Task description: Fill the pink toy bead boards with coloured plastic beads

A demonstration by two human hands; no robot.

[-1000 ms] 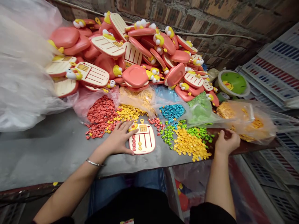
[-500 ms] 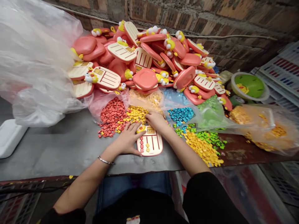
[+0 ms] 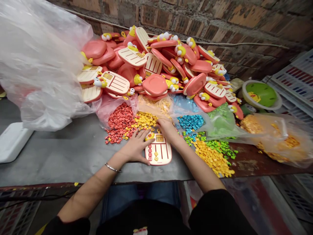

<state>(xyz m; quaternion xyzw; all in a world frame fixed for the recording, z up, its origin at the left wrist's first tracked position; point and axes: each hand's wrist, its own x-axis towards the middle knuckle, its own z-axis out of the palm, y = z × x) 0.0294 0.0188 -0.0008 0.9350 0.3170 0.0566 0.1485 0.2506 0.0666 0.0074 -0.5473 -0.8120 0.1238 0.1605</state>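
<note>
Single head cam, worn by the person, faces forward and down, close over the table; brick wall tops frame, left hand and right hand mid-frame.

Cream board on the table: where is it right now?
In the head view, the cream board lies on the grey table top, with the left hand against its left side and the right hand at its top edge, below the yellow pieces.

Bead piles between hands and heap
</note>
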